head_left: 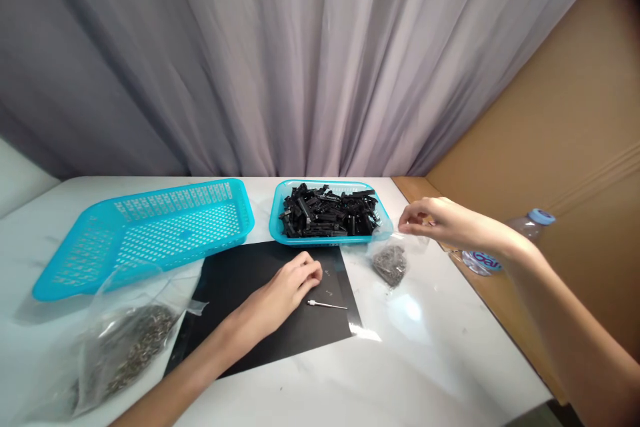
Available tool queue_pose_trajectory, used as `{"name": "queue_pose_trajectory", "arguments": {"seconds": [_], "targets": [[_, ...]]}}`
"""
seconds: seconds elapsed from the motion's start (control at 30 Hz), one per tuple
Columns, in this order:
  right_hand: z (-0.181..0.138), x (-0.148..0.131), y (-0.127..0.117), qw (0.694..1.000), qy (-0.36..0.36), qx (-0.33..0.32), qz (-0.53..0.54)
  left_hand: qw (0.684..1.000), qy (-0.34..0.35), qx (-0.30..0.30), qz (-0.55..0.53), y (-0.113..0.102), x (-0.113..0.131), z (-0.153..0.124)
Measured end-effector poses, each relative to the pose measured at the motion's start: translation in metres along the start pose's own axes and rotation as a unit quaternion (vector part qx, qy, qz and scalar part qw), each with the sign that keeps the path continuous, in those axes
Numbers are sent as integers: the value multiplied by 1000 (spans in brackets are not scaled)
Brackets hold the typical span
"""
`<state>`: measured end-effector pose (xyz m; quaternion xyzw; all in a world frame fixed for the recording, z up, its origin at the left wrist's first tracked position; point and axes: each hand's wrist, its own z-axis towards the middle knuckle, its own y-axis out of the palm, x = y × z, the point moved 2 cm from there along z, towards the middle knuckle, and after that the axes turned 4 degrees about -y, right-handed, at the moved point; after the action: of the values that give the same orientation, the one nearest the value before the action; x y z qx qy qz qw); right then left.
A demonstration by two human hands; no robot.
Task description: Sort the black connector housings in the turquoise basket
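My left hand (295, 282) rests on a black mat (240, 280), its fingers curled together. What they hold, if anything, is hidden. Just right of it lies a thin metal pin-like tool (327, 305) with a thicker pale end. A few tiny wire-like pieces (328, 292) are scattered above that tool. Over on the right, my right hand (429, 219) is held with bent, closed fingers at the upper edge of a small clear plastic bag (390, 264) full of tiny grey parts. Whether its fingertips pinch the plastic or a small piece cannot be made out.
Behind the mat stands a blue basket (277, 230) heaped with black plastic parts (327, 212). A larger blue basket (235, 233) sits to the left. A big clear bag of small metal parts (143, 347) lies at front left. A plastic bottle (530, 227) is at the right.
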<state>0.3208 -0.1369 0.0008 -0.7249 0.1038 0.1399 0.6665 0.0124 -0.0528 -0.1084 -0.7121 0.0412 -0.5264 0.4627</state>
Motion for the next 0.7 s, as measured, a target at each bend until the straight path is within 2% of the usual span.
{"name": "queue_pose_trajectory", "arguments": {"seconds": [0.1,0.17,0.2,0.27,0.4,0.53,0.7], "targets": [[-19,3,-1,999,-41,18,-1,995,77,45,-41,-13,35,22],[-31,7,-3,997,-70,36,-26,980,127,96,-122,-21,65,44],[-37,8,-4,995,-81,39,-34,969,150,92,-175,-22,80,57],[-46,11,-7,994,-95,39,-40,949,191,40,-249,-17,109,84],[-61,11,-11,991,-103,67,-58,949,219,-89,-208,10,145,131],[-71,9,-10,984,-117,105,-89,944,246,-193,-105,30,153,158],[-81,17,-10,967,-153,147,-139,916,272,-293,-27,39,158,174]]}}
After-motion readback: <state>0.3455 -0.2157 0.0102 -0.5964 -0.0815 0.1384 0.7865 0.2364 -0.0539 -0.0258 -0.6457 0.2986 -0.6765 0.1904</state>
